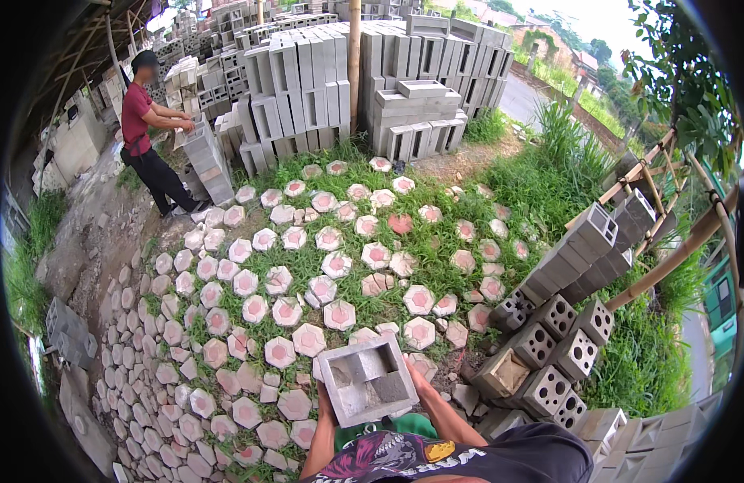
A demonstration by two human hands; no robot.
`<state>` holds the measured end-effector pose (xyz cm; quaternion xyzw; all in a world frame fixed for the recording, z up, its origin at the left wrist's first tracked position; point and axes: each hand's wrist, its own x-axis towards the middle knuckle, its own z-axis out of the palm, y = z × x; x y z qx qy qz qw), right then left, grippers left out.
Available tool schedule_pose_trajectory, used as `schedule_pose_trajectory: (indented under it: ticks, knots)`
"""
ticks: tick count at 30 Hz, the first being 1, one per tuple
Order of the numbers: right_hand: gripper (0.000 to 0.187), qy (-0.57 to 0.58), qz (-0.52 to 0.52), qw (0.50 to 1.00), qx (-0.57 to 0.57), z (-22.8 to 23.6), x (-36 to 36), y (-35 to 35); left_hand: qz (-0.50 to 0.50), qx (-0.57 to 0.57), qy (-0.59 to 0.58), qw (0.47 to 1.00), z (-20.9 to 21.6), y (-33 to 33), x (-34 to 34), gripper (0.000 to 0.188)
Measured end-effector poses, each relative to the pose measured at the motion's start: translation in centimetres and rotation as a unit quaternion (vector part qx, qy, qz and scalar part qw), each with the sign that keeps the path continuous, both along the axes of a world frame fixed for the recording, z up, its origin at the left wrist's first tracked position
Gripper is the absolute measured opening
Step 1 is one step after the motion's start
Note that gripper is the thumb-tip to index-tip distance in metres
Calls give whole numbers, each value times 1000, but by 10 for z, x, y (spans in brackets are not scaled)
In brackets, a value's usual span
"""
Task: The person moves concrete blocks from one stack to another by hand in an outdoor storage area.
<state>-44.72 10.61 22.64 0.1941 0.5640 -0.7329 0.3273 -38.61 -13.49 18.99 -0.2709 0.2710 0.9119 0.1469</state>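
Note:
A square grey concrete vent block (370, 380) with a raised rim and a recessed, divided face is held in front of my body. Along its left side my left hand (324, 402) grips it, mostly hidden by the block. My right hand (422, 375) is closed on the opposite side, with part of the fingers showing past the edge. The block's patterned face is turned up, and it is held above the paving. Only the outer parts of both hands are visible.
Hexagonal pavers (279, 352) with grass between them cover the ground. Hollow blocks with round holes (552, 390) and a tall block column (577, 245) stand right. Ahead are big block stacks (299, 72) by a bamboo post (355, 64). A person (138, 121) touches a block pile (207, 161) far left.

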Motion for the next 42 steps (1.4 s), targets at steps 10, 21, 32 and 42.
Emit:
schedule_pose_trajectory:
  ticks: [10,21,32,42]
  knots:
    - [81,-67,47,997,7,-26,-113,-97,19,-86,-26,996,14,-93,-90,65]
    - [80,-72,84,991,-69,-35,-225,-111,83,-108,-30,990,28,-96,-185,64]
    - [76,-63,174,977,-107,5,-380,-137,171,-131,-5,977,87,-100,-296,65]
    - [79,-82,208,973,-62,-8,-460,-223,222,-107,-38,968,26,-176,-353,64]
